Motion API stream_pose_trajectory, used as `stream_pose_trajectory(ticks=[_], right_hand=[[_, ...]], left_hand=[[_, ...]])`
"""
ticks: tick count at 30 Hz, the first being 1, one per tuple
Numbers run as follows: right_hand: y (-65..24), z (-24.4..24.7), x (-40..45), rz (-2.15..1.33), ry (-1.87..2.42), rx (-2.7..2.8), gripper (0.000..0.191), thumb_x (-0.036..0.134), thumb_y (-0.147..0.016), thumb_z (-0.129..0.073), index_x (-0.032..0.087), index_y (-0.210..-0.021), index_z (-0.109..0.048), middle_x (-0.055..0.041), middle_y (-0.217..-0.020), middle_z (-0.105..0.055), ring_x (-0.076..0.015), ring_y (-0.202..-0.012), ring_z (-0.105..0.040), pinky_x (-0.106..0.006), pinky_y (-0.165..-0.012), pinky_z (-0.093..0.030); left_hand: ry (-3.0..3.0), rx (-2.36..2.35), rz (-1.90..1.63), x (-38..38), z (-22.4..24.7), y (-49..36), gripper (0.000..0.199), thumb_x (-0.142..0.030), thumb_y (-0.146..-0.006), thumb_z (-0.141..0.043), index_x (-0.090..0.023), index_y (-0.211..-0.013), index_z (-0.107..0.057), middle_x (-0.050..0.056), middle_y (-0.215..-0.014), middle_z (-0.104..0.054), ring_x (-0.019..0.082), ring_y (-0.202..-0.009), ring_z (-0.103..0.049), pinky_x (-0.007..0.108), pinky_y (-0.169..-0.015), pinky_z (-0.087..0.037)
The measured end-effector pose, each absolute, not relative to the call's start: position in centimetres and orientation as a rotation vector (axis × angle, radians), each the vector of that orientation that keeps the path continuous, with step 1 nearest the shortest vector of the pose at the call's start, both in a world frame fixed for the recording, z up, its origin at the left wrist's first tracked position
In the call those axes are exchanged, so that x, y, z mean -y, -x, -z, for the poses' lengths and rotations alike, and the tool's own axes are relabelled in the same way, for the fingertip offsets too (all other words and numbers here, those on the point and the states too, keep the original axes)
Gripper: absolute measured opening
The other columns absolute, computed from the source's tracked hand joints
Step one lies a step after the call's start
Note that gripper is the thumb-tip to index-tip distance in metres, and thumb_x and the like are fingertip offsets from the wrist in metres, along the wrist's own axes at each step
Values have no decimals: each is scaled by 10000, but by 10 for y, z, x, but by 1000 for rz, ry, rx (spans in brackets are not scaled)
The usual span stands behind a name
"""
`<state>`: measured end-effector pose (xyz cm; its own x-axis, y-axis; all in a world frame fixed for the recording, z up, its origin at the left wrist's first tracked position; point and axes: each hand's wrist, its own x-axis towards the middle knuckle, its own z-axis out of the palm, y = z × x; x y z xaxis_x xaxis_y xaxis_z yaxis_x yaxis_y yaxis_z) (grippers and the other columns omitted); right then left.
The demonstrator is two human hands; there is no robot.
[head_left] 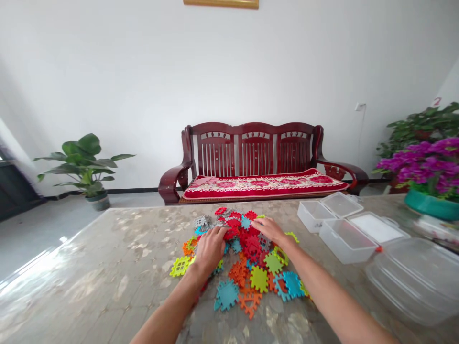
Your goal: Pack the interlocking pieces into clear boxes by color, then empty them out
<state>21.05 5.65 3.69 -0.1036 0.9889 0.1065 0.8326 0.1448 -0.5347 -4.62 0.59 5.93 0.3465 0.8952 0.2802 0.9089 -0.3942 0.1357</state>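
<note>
A loose heap of toothed plastic building tiles (253, 248) in red, orange, blue, lime green and grey lies on the table before me. My left hand (211, 244) rests over the heap's left side, fingers bent and somewhat apart, their tips among red tiles. Reaching in from the right, my right hand (269, 229) has its fingers stretched toward the middle, beside a light blue tile (245, 222). Nearer me lie a blue tile (227, 295), a lime tile (258, 279) and an orange tile (250, 301). Neither hand visibly lifts a tile.
On the right stand two clear plastic boxes (347, 241) with lids folded back, plus a larger translucent container (412, 277). Purple flowers in a teal pot (430, 206) stand at the far right. Beyond the table (71, 267) is a wooden bench (253, 148); a potted plant (95, 197) is left.
</note>
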Motion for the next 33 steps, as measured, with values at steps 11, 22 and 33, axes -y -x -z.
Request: stream_pose_trajectory(ticks=[11, 22, 33], right_hand=[[-173, -46, -13, -361, 1662, 2176, 686, 346, -647, -731, 249, -1308, -573, -106, -1299, -607, -326, -1182, -544, -413, -1008, -394], [-178, -34, -44, -620, 1601, 1697, 272, 167, -698, -561, 215, -897, -739, -42, -917, -760, -219, -877, -688, -323, -830, -514], [-196, -45, -57, -645, 1526, 1599, 391, 354, -864, -439, 168, -1129, -659, -86, -1156, -697, -207, -1090, -628, -322, -959, -468]], left_hand=[[2213, 2194, 1174, -23, -72, 59, 247, -277, -845, -537, -219, -1067, -627, 41, -1030, -719, 214, -930, -666, 272, -781, -458], [2145, 2433, 1569, -36, -62, 66, 325, -329, -831, -504, -180, -1086, -640, 40, -966, -731, 214, -912, -673, 297, -821, -486], [2071, 1928, 941, 0, -56, 72, 386, -296, -922, -458, -184, -1278, -557, 137, -1378, -532, 326, -1345, -400, 520, -1115, -304]])
